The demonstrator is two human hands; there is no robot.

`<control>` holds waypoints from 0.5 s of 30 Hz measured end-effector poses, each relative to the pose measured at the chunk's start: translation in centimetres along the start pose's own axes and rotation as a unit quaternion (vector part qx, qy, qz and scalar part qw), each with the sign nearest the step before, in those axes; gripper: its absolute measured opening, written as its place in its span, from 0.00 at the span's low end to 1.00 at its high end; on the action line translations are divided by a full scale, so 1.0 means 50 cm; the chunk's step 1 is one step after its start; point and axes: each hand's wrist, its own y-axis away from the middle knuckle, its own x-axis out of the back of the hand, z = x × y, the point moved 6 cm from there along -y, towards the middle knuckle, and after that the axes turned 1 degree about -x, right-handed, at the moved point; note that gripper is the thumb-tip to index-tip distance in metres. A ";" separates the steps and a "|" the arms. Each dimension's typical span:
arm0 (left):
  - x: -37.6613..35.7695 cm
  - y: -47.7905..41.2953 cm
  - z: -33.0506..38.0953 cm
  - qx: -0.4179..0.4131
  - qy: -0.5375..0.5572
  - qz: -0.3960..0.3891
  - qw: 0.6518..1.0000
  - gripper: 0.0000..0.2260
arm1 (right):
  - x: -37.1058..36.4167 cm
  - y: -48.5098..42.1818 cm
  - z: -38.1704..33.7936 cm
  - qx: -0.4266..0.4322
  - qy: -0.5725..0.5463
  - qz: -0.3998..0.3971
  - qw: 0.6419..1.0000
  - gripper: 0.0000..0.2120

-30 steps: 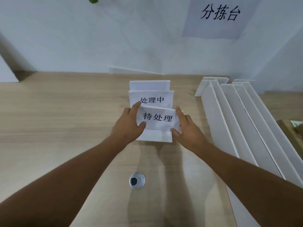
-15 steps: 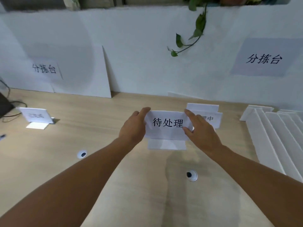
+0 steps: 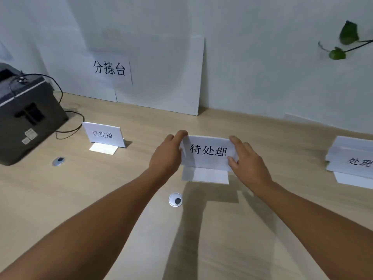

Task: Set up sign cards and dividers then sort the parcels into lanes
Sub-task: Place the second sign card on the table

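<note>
The 待处理 sign card (image 3: 209,153) stands upright between your hands, its printed face towards you and its long axis running left to right. Your left hand (image 3: 166,156) pinches its left end, fingers over the top corner. Your right hand (image 3: 249,162) pinches its right end, thumb on the front face. Its white base flap (image 3: 204,174) juts towards you, low over the wooden table (image 3: 121,199); you cannot tell whether it touches the wood. The card's back is hidden. A round grommet (image 3: 175,199) sits just nearer. Far left stands the 已完成 card (image 3: 104,134), well apart. At the right edge a stack of cards (image 3: 351,156) is cut off, its lettering only partly readable.
</note>
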 end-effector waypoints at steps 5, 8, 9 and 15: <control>-0.058 -0.095 -0.120 -0.013 0.016 -0.024 1.000 0.21 | -0.122 -0.078 -0.009 -0.052 0.023 -0.009 0.998 0.28; -0.107 -0.143 -0.172 -0.007 0.032 -0.042 0.999 0.21 | -0.183 -0.116 0.009 -0.071 0.041 -0.013 0.997 0.27; -0.126 -0.157 -0.190 -0.003 0.033 -0.050 0.998 0.21 | -0.204 -0.125 0.014 -0.074 0.048 -0.014 0.996 0.27; -0.207 -0.199 -0.265 0.022 0.040 -0.074 0.996 0.20 | -0.311 -0.156 0.053 -0.088 0.040 -0.005 0.995 0.26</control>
